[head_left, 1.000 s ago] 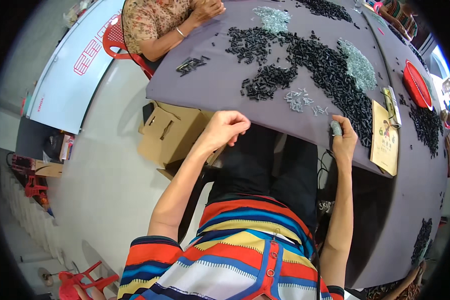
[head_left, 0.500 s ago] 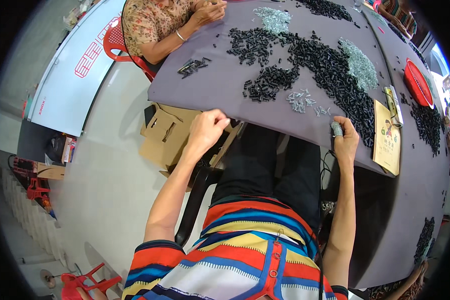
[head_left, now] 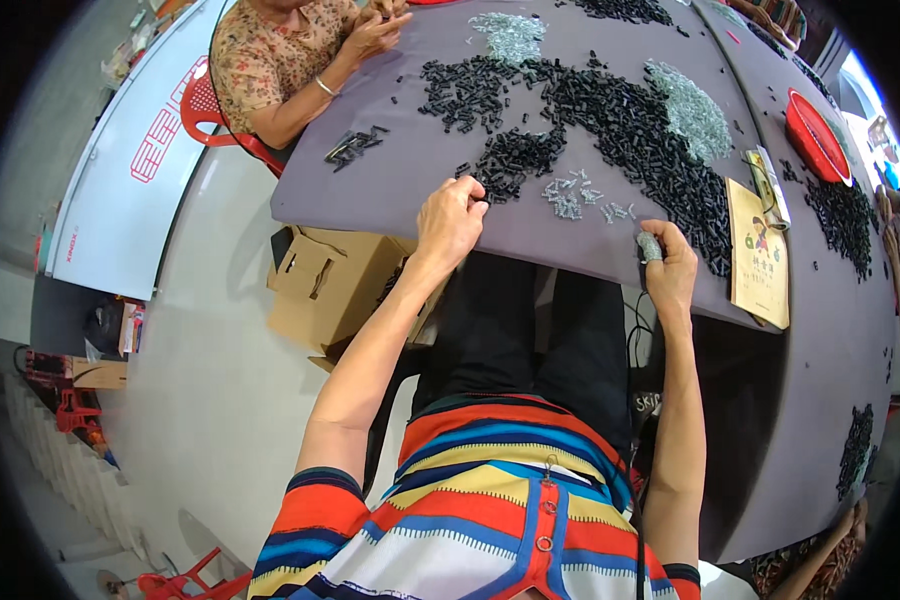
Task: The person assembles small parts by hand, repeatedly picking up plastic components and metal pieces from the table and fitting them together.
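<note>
The black pieces point(head_left: 660, 165) are too many to count: one long heap runs down the middle, two smaller spreads sit left of it, and at least three more groups lie farther off. The clear pieces point(head_left: 688, 112) form two big heaps and one small cluster point(head_left: 570, 195), with a few loose just beside it. One group of slim dark pieces point(head_left: 352, 147) lies near the left corner. There is one booklet point(head_left: 755, 265) and one red basket point(head_left: 818, 138).

All this rests on a grey-purple bench point(head_left: 370, 205). Below its front edge is one cardboard box point(head_left: 330, 285); the floor point(head_left: 210, 400) is pale, and a whitish panel point(head_left: 130, 150) leans along the left. Another person point(head_left: 270, 75) sits on a red chair point(head_left: 200, 103) at the far left side.

The left hand point(head_left: 448, 228) reaches over the bench edge to the nearest black spread, thumb and index tips nearly meeting — whether they pinch a piece, I cannot tell. The right hand point(head_left: 673, 268) is at the edge near the booklet, fingers curled; a greyish lump point(head_left: 650, 247) shows at their tips — held or worn, I cannot tell.
</note>
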Demonstrator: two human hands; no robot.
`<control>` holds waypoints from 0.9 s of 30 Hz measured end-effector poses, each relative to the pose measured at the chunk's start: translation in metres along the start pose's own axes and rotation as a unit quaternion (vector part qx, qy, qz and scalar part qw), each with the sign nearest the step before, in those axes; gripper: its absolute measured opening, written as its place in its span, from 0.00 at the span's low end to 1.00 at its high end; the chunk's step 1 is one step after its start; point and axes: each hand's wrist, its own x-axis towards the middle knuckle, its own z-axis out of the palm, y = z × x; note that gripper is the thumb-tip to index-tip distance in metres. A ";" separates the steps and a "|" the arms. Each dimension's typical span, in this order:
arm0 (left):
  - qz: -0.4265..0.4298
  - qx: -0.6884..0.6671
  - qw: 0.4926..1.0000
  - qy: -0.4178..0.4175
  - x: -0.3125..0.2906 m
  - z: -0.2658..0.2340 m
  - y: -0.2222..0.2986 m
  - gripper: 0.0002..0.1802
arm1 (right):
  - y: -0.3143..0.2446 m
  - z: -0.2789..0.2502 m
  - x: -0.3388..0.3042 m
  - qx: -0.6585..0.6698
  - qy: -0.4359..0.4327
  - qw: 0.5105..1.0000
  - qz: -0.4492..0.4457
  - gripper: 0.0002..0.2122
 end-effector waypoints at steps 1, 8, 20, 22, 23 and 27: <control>0.002 -0.001 1.000 -0.004 0.000 0.001 0.000 0.08 | -0.001 0.000 0.000 0.007 0.002 1.000 -0.006 0.14; -0.002 -0.013 1.000 -0.021 0.000 -0.001 -0.004 0.06 | 0.002 0.002 0.000 -0.007 0.007 1.000 -0.016 0.14; 0.124 0.034 0.989 0.074 0.007 0.024 0.020 0.09 | -0.003 0.003 0.000 -0.060 0.029 0.997 -0.051 0.13; 0.142 0.147 0.976 0.081 0.009 0.029 0.026 0.11 | -0.002 0.003 0.001 -0.069 0.035 0.995 -0.066 0.12; 0.133 0.140 0.979 0.070 0.010 0.031 0.026 0.12 | -0.002 0.002 0.000 -0.070 0.039 0.994 -0.069 0.11; 0.120 0.160 0.976 0.092 0.008 0.041 0.022 0.09 | -0.002 0.002 0.002 -0.083 0.055 0.991 -0.086 0.11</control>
